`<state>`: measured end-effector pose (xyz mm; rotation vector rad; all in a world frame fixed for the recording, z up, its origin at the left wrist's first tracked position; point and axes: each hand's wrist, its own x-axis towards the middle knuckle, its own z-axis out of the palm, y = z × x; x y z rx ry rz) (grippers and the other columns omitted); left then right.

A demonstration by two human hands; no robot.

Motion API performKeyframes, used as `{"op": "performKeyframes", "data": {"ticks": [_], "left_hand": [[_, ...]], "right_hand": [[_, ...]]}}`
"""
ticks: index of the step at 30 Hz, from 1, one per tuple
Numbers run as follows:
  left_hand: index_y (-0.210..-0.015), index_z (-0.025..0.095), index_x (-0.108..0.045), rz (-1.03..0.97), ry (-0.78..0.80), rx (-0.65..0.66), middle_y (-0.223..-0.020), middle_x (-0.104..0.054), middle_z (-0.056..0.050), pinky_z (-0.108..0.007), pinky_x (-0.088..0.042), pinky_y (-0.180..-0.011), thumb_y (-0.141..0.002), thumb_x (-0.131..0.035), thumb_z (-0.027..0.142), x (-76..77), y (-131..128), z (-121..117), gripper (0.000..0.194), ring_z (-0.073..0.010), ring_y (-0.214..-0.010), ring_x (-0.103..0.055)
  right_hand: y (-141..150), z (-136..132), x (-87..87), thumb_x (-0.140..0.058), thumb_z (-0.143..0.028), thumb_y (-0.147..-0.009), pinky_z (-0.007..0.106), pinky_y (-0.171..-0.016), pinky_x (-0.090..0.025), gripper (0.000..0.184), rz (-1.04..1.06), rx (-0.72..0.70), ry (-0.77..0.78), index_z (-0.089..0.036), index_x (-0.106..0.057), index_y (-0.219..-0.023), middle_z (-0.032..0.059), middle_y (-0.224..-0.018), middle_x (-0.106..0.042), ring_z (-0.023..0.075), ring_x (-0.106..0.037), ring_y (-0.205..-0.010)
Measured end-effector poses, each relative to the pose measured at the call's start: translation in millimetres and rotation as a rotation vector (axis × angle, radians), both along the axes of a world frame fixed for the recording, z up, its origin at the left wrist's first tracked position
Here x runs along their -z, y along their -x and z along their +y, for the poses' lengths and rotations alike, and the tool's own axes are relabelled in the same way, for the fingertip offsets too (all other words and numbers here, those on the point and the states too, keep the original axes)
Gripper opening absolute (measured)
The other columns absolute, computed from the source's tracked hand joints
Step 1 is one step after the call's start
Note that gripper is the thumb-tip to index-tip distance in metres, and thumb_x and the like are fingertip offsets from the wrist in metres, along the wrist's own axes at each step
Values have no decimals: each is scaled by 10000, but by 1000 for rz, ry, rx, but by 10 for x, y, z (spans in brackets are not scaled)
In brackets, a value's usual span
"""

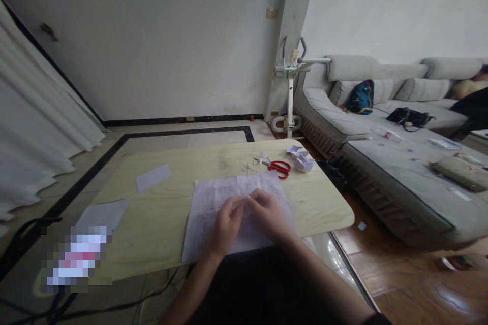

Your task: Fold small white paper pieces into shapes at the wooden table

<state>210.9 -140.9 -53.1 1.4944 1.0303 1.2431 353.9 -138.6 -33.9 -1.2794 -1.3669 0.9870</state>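
My left hand (pixel 229 219) and my right hand (pixel 266 212) meet over a large sheet of paper (pixel 208 203) with faint writing, spread at the table's near edge. The fingertips of both hands are pinched together. Whatever lies between them is too small and blurred to make out. Just beyond the sheet's far right corner rest red-handled scissors (pixel 280 167), with thin scraps of paper (pixel 249 168) by their blades. Crumpled or folded papers (pixel 304 161) sit to the right of the scissors.
The pale wooden table (pixel 156 228) has a rounded right corner. On its left lie a small white paper (pixel 153 177) and another sheet (pixel 120 210); a blurred-out patch covers the near left corner. Dark cables (pixel 114 307) hang below. A grey sofa (pixel 396 177) stands at right.
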Motion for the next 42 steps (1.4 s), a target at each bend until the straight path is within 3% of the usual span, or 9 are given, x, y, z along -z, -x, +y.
{"op": "performKeyframes", "data": {"ticks": [13, 30, 35, 42], "left_hand": [[-1061, 181, -624, 25, 118, 20, -943, -745, -65, -295, -549, -732, -875, -625, 366, -33, 3, -17, 262, -224, -884, -710], [-969, 178, -656, -48, 58, 12, -947, -745, -58, -300, -538, -804, -897, -591, 311, -32, -2, -9, 164, -213, -922, -696], [-964, 178, -664, -31, 44, -11, -938, -744, -56, -299, -538, -809, -893, -589, 285, -49, -4, -12, 149, -210, -921, -693], [-959, 176, -677, -9, 13, -35, -943, -748, -65, -314, -540, -821, -891, -591, 295, -45, -2, -15, 162, -222, -930, -693]], "right_hand": [[-19, 6, 50, -605, -348, -825, 238, -571, -444, 214, 84, -38, -4, -226, -570, -652, -32, -613, -573, 145, -547, -603], [-2, -5, 10, -576, -291, -814, 237, -558, -463, 169, 26, -22, 27, -233, -581, -655, -28, -616, -596, 150, -569, -608], [-1, -7, 39, -584, -327, -816, 231, -504, -438, 173, 101, -43, 70, -233, -579, -671, -31, -601, -584, 143, -554, -559], [-15, 10, 75, -589, -319, -807, 236, -567, -467, 167, 45, -29, 24, -230, -583, -666, -26, -629, -611, 150, -574, -618]]}}
